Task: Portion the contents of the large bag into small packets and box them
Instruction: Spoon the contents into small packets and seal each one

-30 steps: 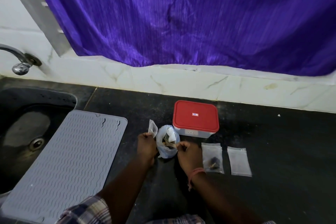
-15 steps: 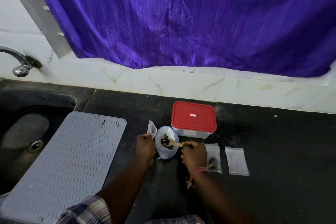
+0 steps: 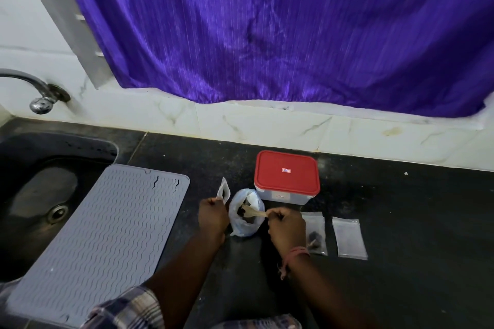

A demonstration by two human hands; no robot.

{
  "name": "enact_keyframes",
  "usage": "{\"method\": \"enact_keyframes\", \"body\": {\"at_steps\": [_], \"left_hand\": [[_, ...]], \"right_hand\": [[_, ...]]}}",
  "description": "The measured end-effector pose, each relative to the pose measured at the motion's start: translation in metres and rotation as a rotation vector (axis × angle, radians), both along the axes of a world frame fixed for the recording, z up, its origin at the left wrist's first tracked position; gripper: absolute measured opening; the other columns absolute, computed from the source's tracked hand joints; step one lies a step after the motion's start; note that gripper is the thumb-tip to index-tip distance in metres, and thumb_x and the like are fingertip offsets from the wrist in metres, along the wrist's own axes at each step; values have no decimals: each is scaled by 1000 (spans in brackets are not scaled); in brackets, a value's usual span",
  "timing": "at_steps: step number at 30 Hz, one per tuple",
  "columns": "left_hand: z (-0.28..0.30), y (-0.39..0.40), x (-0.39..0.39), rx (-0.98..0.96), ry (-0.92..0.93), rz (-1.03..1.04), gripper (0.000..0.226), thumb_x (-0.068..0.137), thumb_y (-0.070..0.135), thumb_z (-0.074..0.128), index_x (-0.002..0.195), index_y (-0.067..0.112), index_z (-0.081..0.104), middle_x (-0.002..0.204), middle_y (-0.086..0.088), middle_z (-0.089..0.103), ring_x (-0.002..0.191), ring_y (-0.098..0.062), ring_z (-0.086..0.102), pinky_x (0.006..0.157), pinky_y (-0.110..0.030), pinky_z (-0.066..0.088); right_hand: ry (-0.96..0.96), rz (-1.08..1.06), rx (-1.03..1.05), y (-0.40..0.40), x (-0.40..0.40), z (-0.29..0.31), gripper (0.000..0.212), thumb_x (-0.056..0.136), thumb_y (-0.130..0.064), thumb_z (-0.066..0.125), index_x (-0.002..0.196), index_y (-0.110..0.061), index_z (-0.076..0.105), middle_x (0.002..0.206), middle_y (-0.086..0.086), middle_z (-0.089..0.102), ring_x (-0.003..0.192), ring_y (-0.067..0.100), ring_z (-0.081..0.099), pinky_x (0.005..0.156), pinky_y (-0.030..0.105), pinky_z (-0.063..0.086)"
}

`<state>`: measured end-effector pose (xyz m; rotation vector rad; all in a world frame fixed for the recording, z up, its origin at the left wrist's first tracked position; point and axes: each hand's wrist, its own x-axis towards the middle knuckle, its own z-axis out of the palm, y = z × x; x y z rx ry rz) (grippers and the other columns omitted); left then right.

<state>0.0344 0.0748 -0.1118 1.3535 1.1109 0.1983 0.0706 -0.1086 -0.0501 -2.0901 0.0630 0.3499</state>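
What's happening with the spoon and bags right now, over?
Right hand holds wooden spoon in big bag. Left hand pinches small packet. Box lidded. Nothing blocking.

On the dark desk (image 3: 401,222), the left hand (image 3: 212,218) pinches a small packet (image 3: 223,191) upright beside the open large bag (image 3: 246,224). The right hand (image 3: 287,228) grips a wooden spoon (image 3: 254,213) reaching into it. A red-lidded box (image 3: 286,173) stands just behind; two packets (image 3: 316,232) (image 3: 348,238) lie to the right.

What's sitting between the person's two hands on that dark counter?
In the head view, the large bag stands open between the left hand and the right hand. A wooden spoon, held by the right hand, reaches into its dark contents.
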Motion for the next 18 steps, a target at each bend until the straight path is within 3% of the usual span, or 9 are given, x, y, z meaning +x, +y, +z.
{"method": "enact_keyframes", "body": {"at_steps": [2,4,9,11,13,16,18], "left_hand": [[-19,8,3,-4,34,-6,25,82,28,53,87,9,67,83,-16,72,81,-33,72,73,-50,59],[-14,7,2,-28,31,11,31,80,31,52,93,8,67,88,-18,72,83,-34,71,70,-46,57],[21,-3,-4,-21,-4,30,25,87,26,50,89,9,69,85,-17,72,82,-33,71,77,-52,59],[10,0,-2,-22,-13,40,30,78,31,50,85,7,65,83,-18,70,80,-33,69,70,-49,57],[4,2,-2,-31,-1,33,29,76,30,50,87,6,63,89,-25,68,79,-32,65,68,-45,53],[23,-9,-6,-103,-24,-11,22,93,20,53,108,6,62,102,-19,67,90,-34,65,88,-55,58],[30,-16,-7,-127,-27,-52,15,99,16,50,106,8,60,97,-15,65,88,-32,63,88,-54,57]], "right_hand": [[116,-106,86,0,2,3,22,87,-15,62,71,-22,75,59,1,70,53,17,66,57,38,59],[168,-153,145,-1,3,3,23,89,-13,62,70,-18,74,59,5,70,49,18,62,49,33,55],[259,-178,192,-3,4,1,19,90,-10,60,80,-15,75,63,6,70,51,17,61,49,30,52],[209,-148,120,-5,3,0,19,90,-15,61,78,-20,75,63,3,71,54,18,65,53,33,57],[109,-49,-1,-5,2,-2,18,89,-19,62,77,-21,76,67,0,72,65,19,69,67,38,60],[-94,164,-219,-1,-5,-4,18,90,-14,61,81,-16,76,79,0,74,77,16,67,75,30,53],[-151,213,-262,3,-8,0,18,89,-12,60,79,-17,74,80,-3,72,77,12,65,73,28,50]]}}
